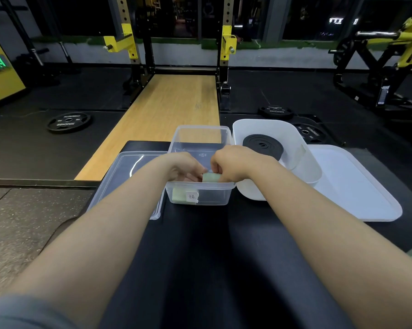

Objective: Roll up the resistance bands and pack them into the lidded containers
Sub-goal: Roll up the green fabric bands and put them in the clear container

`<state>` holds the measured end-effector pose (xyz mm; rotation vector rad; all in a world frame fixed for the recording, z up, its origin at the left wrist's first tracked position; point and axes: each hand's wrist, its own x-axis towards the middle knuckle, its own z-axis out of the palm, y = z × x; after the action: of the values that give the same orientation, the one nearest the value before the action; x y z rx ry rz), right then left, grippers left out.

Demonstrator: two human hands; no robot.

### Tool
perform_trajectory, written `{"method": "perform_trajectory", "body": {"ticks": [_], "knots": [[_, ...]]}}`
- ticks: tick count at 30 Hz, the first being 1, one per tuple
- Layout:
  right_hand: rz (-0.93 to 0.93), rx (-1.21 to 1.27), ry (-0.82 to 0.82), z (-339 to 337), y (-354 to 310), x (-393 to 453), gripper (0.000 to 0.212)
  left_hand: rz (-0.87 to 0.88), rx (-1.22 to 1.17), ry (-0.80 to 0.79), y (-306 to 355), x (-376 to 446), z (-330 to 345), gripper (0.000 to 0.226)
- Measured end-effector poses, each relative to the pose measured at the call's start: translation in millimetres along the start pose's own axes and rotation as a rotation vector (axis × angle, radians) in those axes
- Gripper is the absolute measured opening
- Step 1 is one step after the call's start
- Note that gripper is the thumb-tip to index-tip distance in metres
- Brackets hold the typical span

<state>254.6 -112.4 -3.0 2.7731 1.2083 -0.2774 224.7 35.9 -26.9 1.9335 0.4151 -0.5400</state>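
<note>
Both hands reach into the clear box [200, 138] that stands on the black tabletop [200, 245]. The left hand [184, 166] and the right hand [233, 163] meet over the near half of the box, and each grip is closed on the pale green band [210, 178], fingers curled round it from either side. The band shows as a short, pale roll between the two hands, just above the near rim of the box; a further pale green part [180, 195] shows through the near wall low down, beside a small paper label [192, 197] with handwriting on it.

The clear lid [129, 167] lies flat on the tabletop, touching the left side of the box and partly under the left forearm. Just to the right of the box stands the white tub [307, 167], and inside it lies the black band [263, 147], coiled flat. The white lid [356, 186] lies further right, the tub resting partly on its left edge.

Beyond the tabletop runs a wooden platform [171, 110] under a squat rack [129, 43], with weight plates [69, 121] lying on the dark floor.
</note>
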Motion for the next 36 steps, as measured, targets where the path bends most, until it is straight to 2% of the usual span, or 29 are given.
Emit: {"method": "perform_trajectory", "body": {"ticks": [4, 8, 12, 14, 22, 26, 29, 36], "knots": [[0.002, -0.029, -0.059, -2, -8, 2, 0.019, -0.009, 0.144, -0.001, -1, 2, -1, 0.011], [-0.001, -0.042, -0.116, -1, -10, 5, 0.029, 0.05, 0.406, 0.001, 1, -4, 3, 0.023], [-0.033, 0.005, -0.235, -2, -11, 6, 0.014, 0.074, 0.625, -0.004, -1, -5, 6, 0.025], [-0.04, 0.021, -0.281, -5, -12, 7, 0.026, 0.087, 0.671, 0.0, 0, -4, 7, 0.027], [-0.063, 0.065, -0.232, -5, -9, 8, 0.026, 0.11, 0.676, -0.036, 0, -5, 4, 0.021], [-0.044, 0.102, -0.214, -4, -7, 4, 0.029, 0.096, 0.692, -0.098, 4, -12, -3, 0.026], [-0.059, 0.073, -0.237, -7, -9, 4, 0.022, 0.097, 0.732, -0.116, 7, -16, 1, 0.028], [-0.065, 0.063, -0.233, -9, -10, 1, 0.021, 0.107, 0.639, -0.118, 4, -17, -1, 0.031]]}}
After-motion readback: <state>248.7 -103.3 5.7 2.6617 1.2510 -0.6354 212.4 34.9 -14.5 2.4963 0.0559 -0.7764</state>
